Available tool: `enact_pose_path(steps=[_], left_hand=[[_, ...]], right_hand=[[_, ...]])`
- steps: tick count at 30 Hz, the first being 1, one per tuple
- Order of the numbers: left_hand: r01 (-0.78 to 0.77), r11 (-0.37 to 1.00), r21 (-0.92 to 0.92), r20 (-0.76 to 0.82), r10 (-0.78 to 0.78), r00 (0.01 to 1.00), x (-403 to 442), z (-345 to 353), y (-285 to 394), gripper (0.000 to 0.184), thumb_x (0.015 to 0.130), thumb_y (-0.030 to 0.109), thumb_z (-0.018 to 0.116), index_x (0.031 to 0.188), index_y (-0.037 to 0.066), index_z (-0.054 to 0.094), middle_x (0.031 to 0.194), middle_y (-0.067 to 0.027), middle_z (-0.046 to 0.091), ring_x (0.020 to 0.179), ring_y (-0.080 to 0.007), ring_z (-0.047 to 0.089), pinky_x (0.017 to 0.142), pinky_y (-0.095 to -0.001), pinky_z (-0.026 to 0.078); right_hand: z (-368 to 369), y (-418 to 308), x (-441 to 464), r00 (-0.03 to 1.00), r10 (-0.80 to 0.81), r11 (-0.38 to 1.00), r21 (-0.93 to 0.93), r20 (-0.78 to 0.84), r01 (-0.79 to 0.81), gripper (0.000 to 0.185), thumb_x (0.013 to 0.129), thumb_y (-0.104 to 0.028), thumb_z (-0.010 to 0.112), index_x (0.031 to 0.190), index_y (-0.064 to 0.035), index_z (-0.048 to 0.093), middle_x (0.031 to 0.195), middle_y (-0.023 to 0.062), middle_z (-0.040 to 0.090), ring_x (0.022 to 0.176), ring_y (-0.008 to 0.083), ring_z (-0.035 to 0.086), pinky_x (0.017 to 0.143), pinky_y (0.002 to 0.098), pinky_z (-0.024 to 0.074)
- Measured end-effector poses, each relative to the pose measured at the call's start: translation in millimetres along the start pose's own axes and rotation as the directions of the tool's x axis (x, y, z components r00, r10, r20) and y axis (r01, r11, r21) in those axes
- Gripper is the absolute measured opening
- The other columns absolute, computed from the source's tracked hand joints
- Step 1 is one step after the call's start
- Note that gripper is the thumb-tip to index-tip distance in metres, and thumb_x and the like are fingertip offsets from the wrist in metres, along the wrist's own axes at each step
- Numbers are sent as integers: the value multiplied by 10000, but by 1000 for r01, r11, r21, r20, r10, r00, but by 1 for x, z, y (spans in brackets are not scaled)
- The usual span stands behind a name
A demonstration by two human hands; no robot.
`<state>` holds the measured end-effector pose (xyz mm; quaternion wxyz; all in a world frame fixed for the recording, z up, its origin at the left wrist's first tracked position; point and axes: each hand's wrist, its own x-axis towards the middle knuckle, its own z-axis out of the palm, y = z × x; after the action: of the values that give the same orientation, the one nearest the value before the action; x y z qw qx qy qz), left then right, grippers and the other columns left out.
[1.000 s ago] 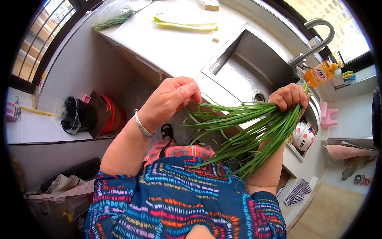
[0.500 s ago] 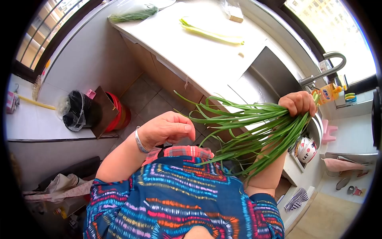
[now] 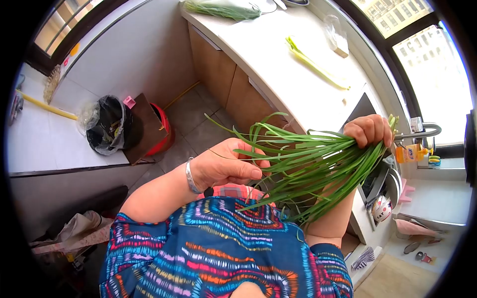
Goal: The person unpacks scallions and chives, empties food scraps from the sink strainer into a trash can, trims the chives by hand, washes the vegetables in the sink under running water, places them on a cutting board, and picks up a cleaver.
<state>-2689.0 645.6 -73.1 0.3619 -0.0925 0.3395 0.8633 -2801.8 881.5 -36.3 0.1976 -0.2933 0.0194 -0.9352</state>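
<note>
A bunch of long green leafy stalks (image 3: 318, 159) hangs across the front of my body. My right hand (image 3: 368, 131) is wrapped round it near the pale root ends, which stick out to the right. The loose leaves fan out leftward and down. At their left tips is my left hand (image 3: 231, 163), a silver bangle (image 3: 191, 176) on its wrist. Its thumb and curled fingers close round a few leaf tips, partly hidden. On the white counter (image 3: 278, 59) lie a pale green stalk (image 3: 318, 68) and a small pale piece (image 3: 344, 101).
Bagged greens (image 3: 221, 9) lie at the counter's far left corner. Right of my right hand are an orange bottle (image 3: 408, 153), a faucet (image 3: 427, 130) and bowls (image 3: 382, 208). A black-lined bin (image 3: 107, 124) and a red bucket (image 3: 166, 131) stand to the left.
The view has turned left, so the counter and sink appear further right. My left hand has moved right to the leaf tips and closed round some. My right hand still grips the bunch.
</note>
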Motion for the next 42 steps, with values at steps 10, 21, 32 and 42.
enact_pose_path(steps=[10, 21, 32, 42], left_hand=[[-141, 985, -100, 67, 148, 987, -12, -44, 7, 161, 740, 3, 621, 884, 37, 558, 732, -21, 561, 517, -32, 394, 421, -176, 282], [-374, 906, 197, -263, 416, 871, -3, -90, 4, 72, 744, 8, 511, 742, 70, 476, 576, 34, 427, 426, -34, 307, 386, -187, 220], [-479, 779, 406, -746, 585, 319, -98, -251, 56, 143, 861, 191, 449, 739, 123, 416, 532, 36, 359, 371, -41, 271, 323, -196, 217], [-326, 789, 521, -814, 574, 89, -155, -360, 66, 79, 875, 125, 405, 876, 54, 440, 678, -40, 495, 397, -56, 314, 336, -196, 266]], right_hand=[[-5, 39, 19, 998, 64, 996, -60, -22, -65, 203, 770, -90, 559, 577, -94, 495, 516, -43, 328, 446, 50, 270, 395, 180, 257], [-11, 65, 28, 990, 126, 987, -91, -63, -132, 212, 804, -141, 567, 610, -92, 496, 539, -46, 334, 461, 50, 283, 407, 185, 269], [-35, 35, 9, 980, -35, 998, -65, -198, 23, 177, 779, -145, 580, 618, -92, 529, 547, -42, 356, 475, 58, 300, 418, 185, 279], [-37, 30, 4, 975, -79, 989, -141, -209, 50, 161, 769, -118, 588, 622, -88, 531, 551, -44, 350, 479, 57, 297, 413, 182, 278]])
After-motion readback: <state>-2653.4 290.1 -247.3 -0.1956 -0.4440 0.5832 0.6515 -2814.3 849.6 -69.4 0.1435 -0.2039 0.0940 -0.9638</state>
